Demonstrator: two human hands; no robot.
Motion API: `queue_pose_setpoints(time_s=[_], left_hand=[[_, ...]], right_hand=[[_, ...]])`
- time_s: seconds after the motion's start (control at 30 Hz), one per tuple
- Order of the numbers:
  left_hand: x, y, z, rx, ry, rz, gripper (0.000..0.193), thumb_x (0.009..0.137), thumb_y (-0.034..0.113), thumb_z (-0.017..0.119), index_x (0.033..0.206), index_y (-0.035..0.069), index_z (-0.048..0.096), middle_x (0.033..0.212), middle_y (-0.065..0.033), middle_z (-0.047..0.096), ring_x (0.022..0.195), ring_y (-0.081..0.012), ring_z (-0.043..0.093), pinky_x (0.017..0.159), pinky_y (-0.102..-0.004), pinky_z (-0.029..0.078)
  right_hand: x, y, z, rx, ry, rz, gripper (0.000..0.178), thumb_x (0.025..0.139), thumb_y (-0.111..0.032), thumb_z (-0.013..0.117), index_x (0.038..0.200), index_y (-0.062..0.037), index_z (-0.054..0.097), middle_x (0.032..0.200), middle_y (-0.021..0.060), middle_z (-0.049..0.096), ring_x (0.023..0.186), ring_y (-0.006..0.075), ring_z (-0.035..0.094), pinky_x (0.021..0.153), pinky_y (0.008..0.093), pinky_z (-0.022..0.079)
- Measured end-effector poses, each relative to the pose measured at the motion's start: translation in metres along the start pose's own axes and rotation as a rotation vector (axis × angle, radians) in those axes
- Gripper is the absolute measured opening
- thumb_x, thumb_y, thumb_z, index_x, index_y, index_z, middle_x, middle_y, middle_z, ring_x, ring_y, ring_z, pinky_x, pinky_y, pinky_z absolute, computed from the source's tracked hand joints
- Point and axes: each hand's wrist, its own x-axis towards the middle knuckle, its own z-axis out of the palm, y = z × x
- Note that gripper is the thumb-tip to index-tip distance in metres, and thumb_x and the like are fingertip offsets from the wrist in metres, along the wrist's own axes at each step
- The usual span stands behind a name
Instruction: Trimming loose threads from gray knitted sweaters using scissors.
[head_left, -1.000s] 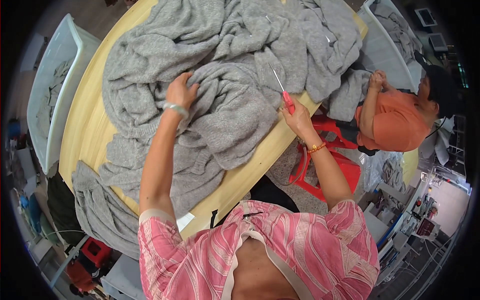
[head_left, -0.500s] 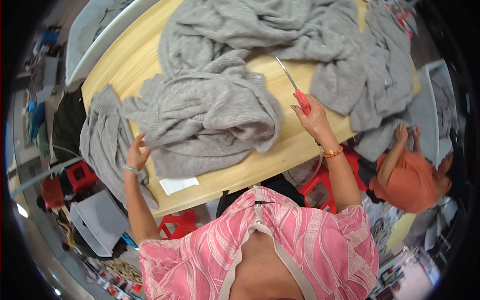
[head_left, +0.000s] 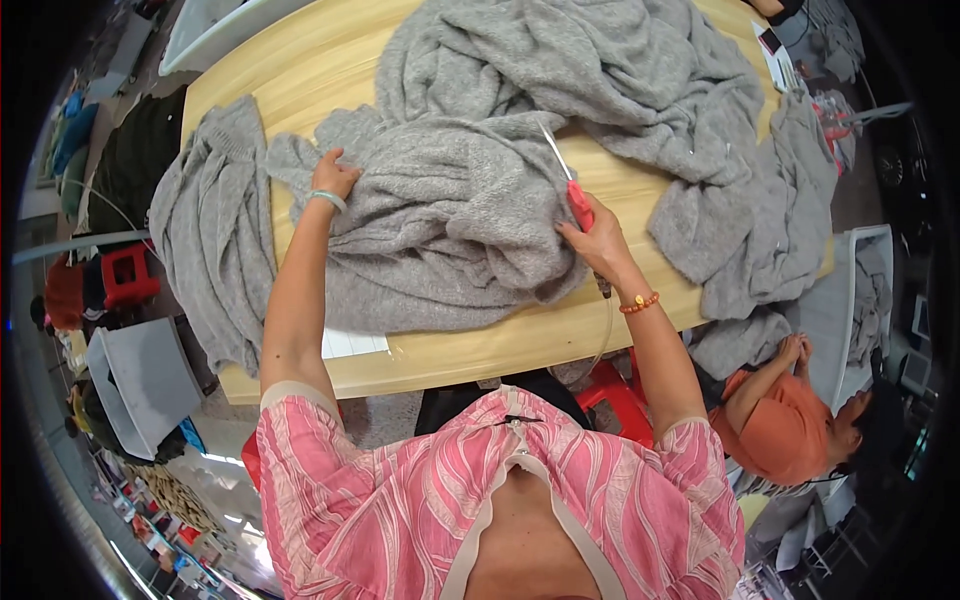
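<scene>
**Soft grey knit under your left hand, pointed tool in your right**

The grey knit garment [head_left: 465, 215] lies bunched on the wooden table [head_left: 490, 352] in front of you, between your hands. Your hands are apart: the left hand [head_left: 337, 182] rests at the knit's upper left, and the right hand [head_left: 607, 243] is closed around a red-handled tool [head_left: 578, 205], its metal tip pointing away from you.

Expect soft, limp, stretchy cloth, light for its bulk, with little slip. Loops could snag on that tip, so take hold of a doubled fold or a firm edge rather than a single loose loop.

You can't tell whether your left fingers pinch the cloth or merely lie on it. The folds hide the garment's openings and part of the white paper [head_left: 355, 343]. The larger knit heap [head_left: 600, 60] is cut off at the top, and whether the tool has one blade or two is unclear.
</scene>
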Motion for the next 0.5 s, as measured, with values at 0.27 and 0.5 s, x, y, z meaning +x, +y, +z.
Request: queue_pose_setpoints(time_s=[0.27, 0.5], left_hand=[[-0.032, 0.016, -0.006, 0.162, -0.009, 0.137, 0.072, 0.066, 0.013, 0.069, 0.134, 0.011, 0.045, 0.106, -0.0177, 0.061, 0.096, -0.0279, 0.061, 0.079, -0.0383, 0.05], [-0.048, 0.022, -0.018, 0.163, -0.023, 0.264, 0.05, 0.068, 0.005, 0.061, 0.118, 0.011, 0.061, 0.099, -0.0145, 0.067, 0.086, -0.0263, 0.064, 0.077, -0.0353, 0.05]], right_hand=[[-0.083, -0.059, -0.063, 0.015, 0.015, -0.121, 0.048, 0.079, -0.001, 0.067, 0.123, 0.0004, 0.05, 0.116, 0.0061, 0.059, 0.104, 0.0132, 0.053, 0.091, 0.0255, 0.041], [-0.15, -0.064, -0.065, -0.214, -0.088, -0.069, 0.038, 0.076, 0.001, 0.067, 0.112, -0.0008, 0.057, 0.099, 0.0101, 0.064, 0.09, 0.0151, 0.058, 0.083, 0.0269, 0.044]])
